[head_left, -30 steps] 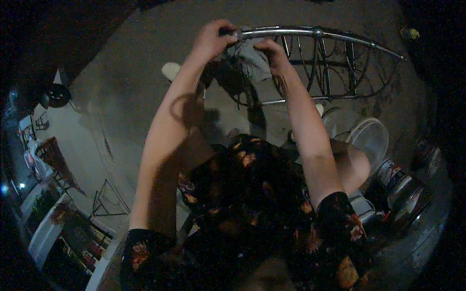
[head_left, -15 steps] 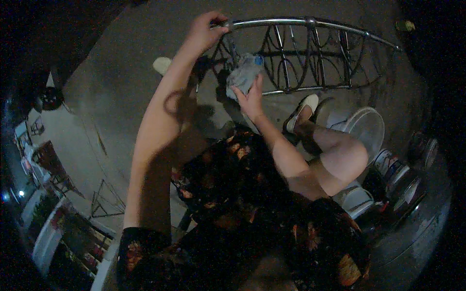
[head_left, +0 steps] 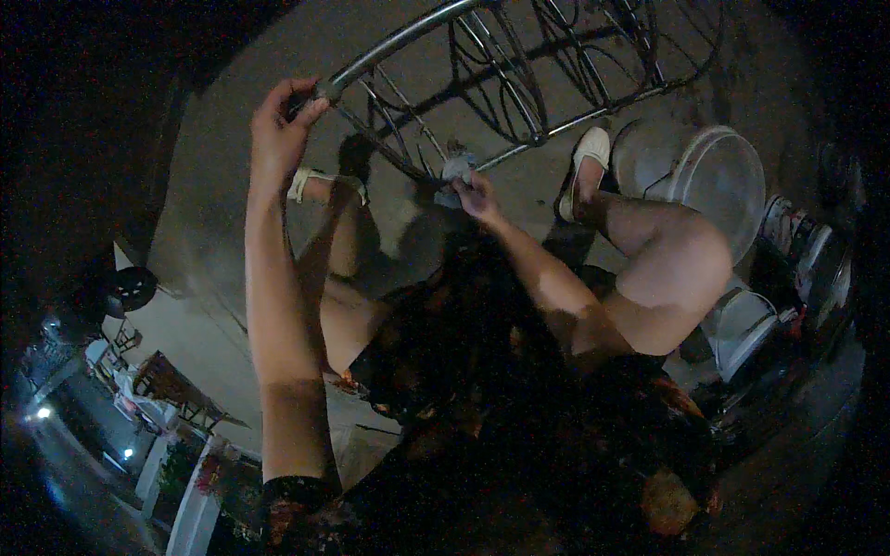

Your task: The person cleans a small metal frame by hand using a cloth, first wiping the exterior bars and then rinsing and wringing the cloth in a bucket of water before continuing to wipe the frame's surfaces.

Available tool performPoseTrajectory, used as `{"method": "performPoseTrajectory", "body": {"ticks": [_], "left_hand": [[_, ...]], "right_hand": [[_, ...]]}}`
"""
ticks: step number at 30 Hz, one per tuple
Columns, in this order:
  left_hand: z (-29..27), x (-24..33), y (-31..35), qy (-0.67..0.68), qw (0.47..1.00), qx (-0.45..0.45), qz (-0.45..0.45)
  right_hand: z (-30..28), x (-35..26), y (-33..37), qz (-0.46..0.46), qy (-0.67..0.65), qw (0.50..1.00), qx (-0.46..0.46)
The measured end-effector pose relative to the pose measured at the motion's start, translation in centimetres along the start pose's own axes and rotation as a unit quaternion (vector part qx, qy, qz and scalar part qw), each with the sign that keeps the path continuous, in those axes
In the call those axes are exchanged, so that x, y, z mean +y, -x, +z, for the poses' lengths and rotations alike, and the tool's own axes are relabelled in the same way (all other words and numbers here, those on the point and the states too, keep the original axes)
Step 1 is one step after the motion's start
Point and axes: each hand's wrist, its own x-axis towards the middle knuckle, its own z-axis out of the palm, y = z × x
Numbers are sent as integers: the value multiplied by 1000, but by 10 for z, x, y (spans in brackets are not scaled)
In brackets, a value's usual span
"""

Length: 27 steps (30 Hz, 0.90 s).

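A long metal rack [head_left: 535, 140] of shiny tubes with curved bars between them lies tilted across the far side of the floor. My left hand [head_left: 286, 120] is closed around the near-left end of its upper tube. In my right hand [head_left: 476, 197] is a crumpled pale grey cloth [head_left: 458, 167], pressed at the left end of the rack's lower tube. The fingers bend round the cloth and partly hide it. Dim light blurs its exact material.
My feet in pale shoes [head_left: 591, 153] stand apart on the grey floor, near the rack. A translucent round tub [head_left: 726, 176] and a white bucket [head_left: 742, 324] stand at the right. Furniture [head_left: 167, 387] and plants show at the far left.
The rack has tilted, its left end coming nearer and leftward with my left hand. My right hand has lowered, and the cloth looks more bunched against the lower tube.
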Motion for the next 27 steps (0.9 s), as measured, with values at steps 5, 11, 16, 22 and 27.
{"method": "performPoseTrajectory", "body": {"ticks": [5, 11, 16, 22, 27], "left_hand": [[0, 5, 1, -1, 1000, 6, -2], [-4, 18, -2, -19, 1000, -15, -5], [-5, 1, 5, 12, 998, -24, -49], [-1, 13, -2, 7, 998, -43, -49], [-3, 5, 1, 2, 998, -35, -57]], "right_hand": [[8, -130, 22, -184, 65, 980, 29], [10, -57, -28, -169, 39, 985, 5], [8, -143, -103, 30, 8, 1000, 6], [50, -196, -179, -151, 5, 988, -15], [38, -181, -107, -42, 101, 991, -80]]}}
